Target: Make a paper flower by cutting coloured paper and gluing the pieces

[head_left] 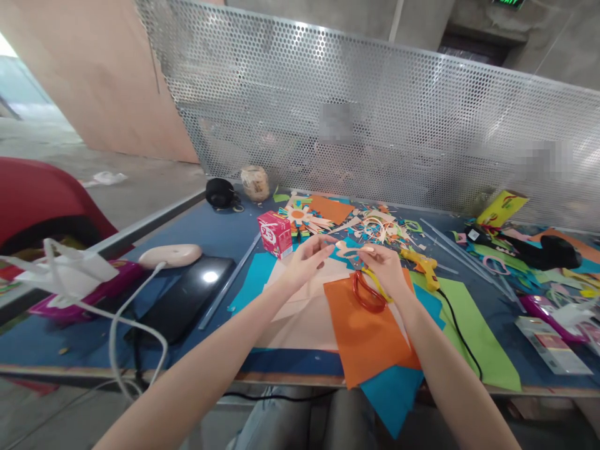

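Observation:
My left hand (310,257) and my right hand (382,265) meet over the middle of the table, each with thumb and fingers pinched. Between them stretches a small pale peach cut piece (347,252), curved like a strip; both hands grip its ends. Just below my right hand lie scissors with red and yellow handles (370,299), resting on an orange sheet (368,344). Pale peach sheets (300,319) spread beneath my forearms, over blue sheets (257,275). To the right of my right hand is a yellow glue gun (424,269) with a black cord.
A pink box (275,234) stands left of my hands, near a layered flower (300,216). Colourful scraps (379,226) pile up behind. At left lie a black phone (187,300) and cables; at right, a green sheet (478,331) and clear sticks (473,265). A perforated metal screen (290,81) rises behind.

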A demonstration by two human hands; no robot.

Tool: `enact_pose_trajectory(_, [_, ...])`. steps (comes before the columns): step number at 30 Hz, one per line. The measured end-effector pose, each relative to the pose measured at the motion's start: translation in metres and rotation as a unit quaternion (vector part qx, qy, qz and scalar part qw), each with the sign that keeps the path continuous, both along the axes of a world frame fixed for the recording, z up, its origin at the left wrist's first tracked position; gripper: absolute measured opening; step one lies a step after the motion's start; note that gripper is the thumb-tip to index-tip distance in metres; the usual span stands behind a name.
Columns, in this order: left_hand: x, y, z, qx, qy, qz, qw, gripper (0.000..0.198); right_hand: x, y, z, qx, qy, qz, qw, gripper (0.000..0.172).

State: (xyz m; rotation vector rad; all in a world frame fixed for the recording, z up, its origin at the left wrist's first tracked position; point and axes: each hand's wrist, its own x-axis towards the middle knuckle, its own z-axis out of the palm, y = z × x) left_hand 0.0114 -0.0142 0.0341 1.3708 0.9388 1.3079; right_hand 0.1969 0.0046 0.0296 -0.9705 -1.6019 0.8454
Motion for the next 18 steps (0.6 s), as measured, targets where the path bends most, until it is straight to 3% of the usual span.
enact_pose_trajectory(4, [0.004,0.004,-0.007,0.054,0.069,0.03,0.996,0.032,-0.001,0.004,-0.007,-0.075,0.049,0.012,0.996,0.022])
enact_pose_trajectory(10, [0.007,0.009,-0.014,0.02,0.045,0.044,0.998,0.033,-0.003,0.003,-0.008,-0.1,0.024,0.026,0.994,0.021])
enact_pose_trajectory(14, [0.002,0.007,-0.009,-0.118,-0.067,-0.034,0.99,0.041,-0.001,0.001,-0.001,-0.018,0.027,0.044,0.999,0.011])
enact_pose_trajectory(16, [0.001,0.007,-0.007,-0.183,-0.113,-0.081,0.973,0.041,0.002,0.001,0.001,0.036,0.01,0.077,0.996,0.016])
enact_pose_trajectory(18, [0.0,0.007,-0.008,-0.198,-0.13,-0.106,0.966,0.039,0.004,0.0,0.001,0.066,-0.016,0.114,0.991,0.024])
